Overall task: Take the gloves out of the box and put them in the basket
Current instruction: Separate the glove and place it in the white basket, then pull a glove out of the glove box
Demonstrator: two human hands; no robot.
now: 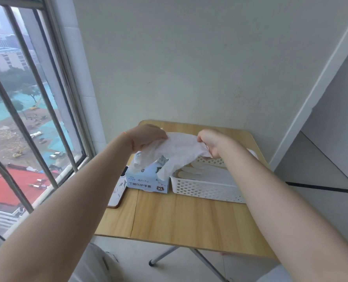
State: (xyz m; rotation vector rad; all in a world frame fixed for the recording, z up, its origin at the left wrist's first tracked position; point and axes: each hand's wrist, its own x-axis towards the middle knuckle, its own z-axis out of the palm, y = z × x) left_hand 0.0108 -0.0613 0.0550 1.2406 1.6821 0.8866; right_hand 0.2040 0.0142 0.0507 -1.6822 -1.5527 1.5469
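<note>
A white disposable glove [179, 151] is stretched in the air above the table, its fingers hanging down toward the light-blue glove box [146, 181]. My left hand [146, 137] grips the glove's left end above the box. My right hand [211, 142] pinches its right end above the white perforated basket [205, 190]. The basket stands just right of the box, touching it, and holds white gloves [197, 170] lying flat inside.
A small wooden folding table [179, 218] carries everything and stands against the wall. A phone in a pale case [119, 190] lies left of the box at the table edge. A barred window is close on the left; a grey cabinet stands at the right.
</note>
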